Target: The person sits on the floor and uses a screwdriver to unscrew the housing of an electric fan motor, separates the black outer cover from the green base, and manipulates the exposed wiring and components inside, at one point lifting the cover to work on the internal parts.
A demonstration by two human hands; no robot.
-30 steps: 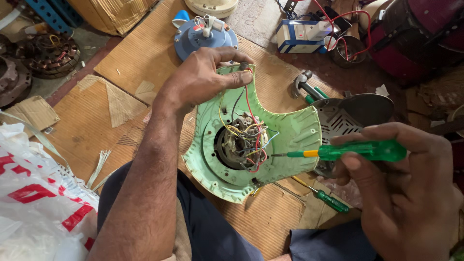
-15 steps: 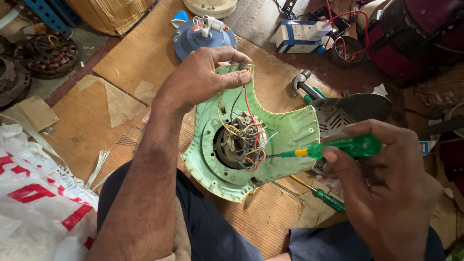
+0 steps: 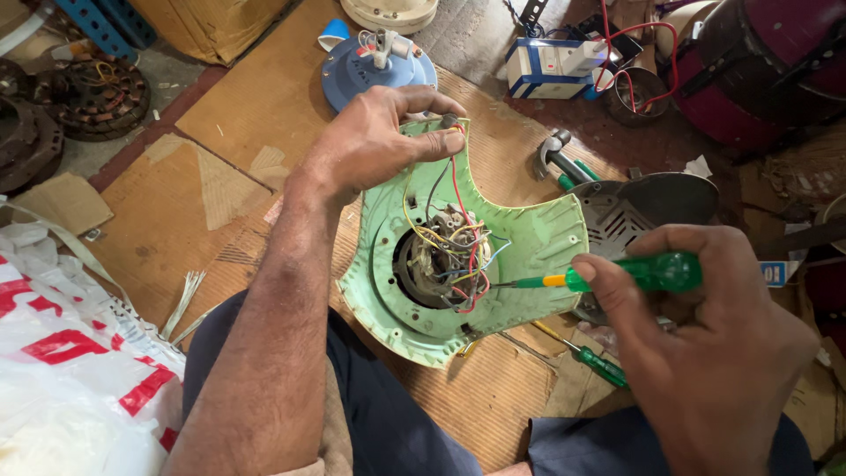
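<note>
Left hand (image 3: 379,141) clamped on the top edge of the green plastic housing (image 3: 538,238), fingers curled over the rim, thumb side toward the wearer. The housing sits tilted on the lap, open side up, lower rim below the left wrist.

Right hand (image 3: 705,353) closed around the green-handled screwdriver (image 3: 634,271), thumb along the handle. Shaft runs out left of that hand, tip in the wire bundle (image 3: 454,256) at the housing's centre. Wires are red, yellow, white, blue and black, tangled over a round motor core. One red wire and one yellow wire run up to the left fingertips.

Around the right hand: a second, smaller green screwdriver (image 3: 599,363) lies on the cardboard (image 3: 220,115) just below-left of it. A dark metal cover (image 3: 643,207) sits right above it, touching the housing's far edge as far as I can see. A hammer (image 3: 555,154) lies beyond that.

Around the left hand: a blue round base (image 3: 352,75) with a white fitting sits just beyond the knuckles. A white and blue box (image 3: 551,69) with red leads is farther out to the right. Old motor windings (image 3: 88,97) sit well off to the left on the floor. A white sack with red print (image 3: 62,388) lies beside the left forearm.
</note>
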